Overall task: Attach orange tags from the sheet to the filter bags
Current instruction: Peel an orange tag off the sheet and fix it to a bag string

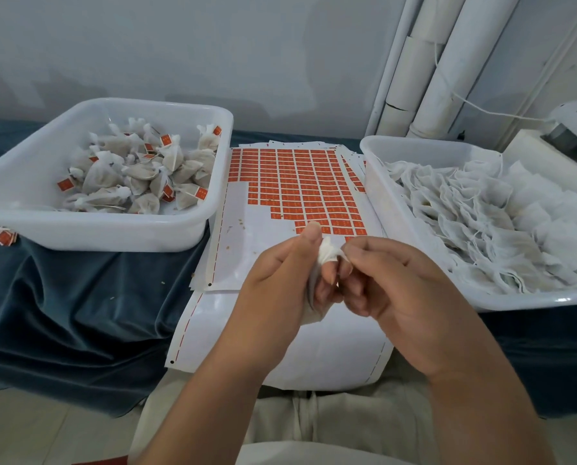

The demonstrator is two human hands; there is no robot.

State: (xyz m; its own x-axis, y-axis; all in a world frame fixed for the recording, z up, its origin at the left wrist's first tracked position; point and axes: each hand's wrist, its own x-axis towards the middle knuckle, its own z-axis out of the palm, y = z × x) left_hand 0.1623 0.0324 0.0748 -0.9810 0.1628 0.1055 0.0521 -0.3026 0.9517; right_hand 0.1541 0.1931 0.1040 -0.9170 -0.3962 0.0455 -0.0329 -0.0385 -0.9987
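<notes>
left hand (280,273) grips a filter bag (329,252) while right hand (397,290) pinches its gathered neck; the orange tag sheet (297,182) lies just beyond both, so peeling a tag looks next.

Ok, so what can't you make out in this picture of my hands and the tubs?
All head view:
- White mesh filter bag: mostly hidden inside the left hand; contents unseen.
- Right hand pinches the bag's top; its fingers hide any string or tag there.
- Orange tags on the white backing sheet: print too small.
- Right white plastic tub: cut off by the frame edge.
</notes>
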